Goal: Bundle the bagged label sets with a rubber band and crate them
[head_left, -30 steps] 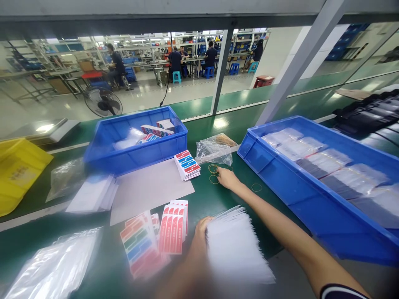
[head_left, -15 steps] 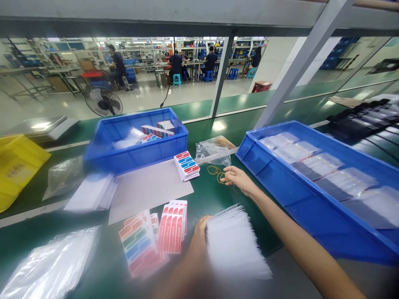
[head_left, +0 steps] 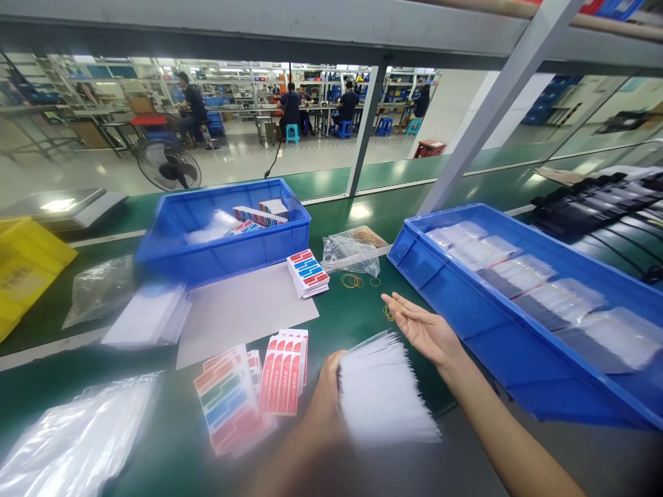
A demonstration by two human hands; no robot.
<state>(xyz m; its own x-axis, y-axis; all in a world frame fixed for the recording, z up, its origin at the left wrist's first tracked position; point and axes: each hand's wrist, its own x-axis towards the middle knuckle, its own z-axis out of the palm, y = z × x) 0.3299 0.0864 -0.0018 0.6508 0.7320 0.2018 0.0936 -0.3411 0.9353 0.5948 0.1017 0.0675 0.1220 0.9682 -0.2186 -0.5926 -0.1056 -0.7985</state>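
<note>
My left hand (head_left: 327,390) is closed around the side of a thick stack of thin white packets (head_left: 391,397), whose edges fan out; they look like sheets in clear sleeves. Just right of the stack's top, my right hand (head_left: 427,333) has yellow rubber bands (head_left: 388,313) at its fingertips, apart from the stack; how many I cannot tell. More loose rubber bands (head_left: 352,281) lie on the green table (head_left: 357,314). Behind them is a clear bag (head_left: 344,250) with more bands inside. Printed red label sheets (head_left: 283,376) and multicoloured label sheets (head_left: 231,397) lie left of my left hand.
A long blue bin (head_left: 466,310) at right holds several bundled packets. Another blue bin (head_left: 222,252) behind holds printed cards. A card stack (head_left: 308,273) sits on grey paper (head_left: 248,310). Plastic bags (head_left: 77,435) lie front left, a yellow bin (head_left: 31,273) further back. A slanted post (head_left: 497,110) rises behind.
My right hand has drawn back from the loose rubber bands toward the stack, lifting some bands off the table. My left hand still grips the stack.
</note>
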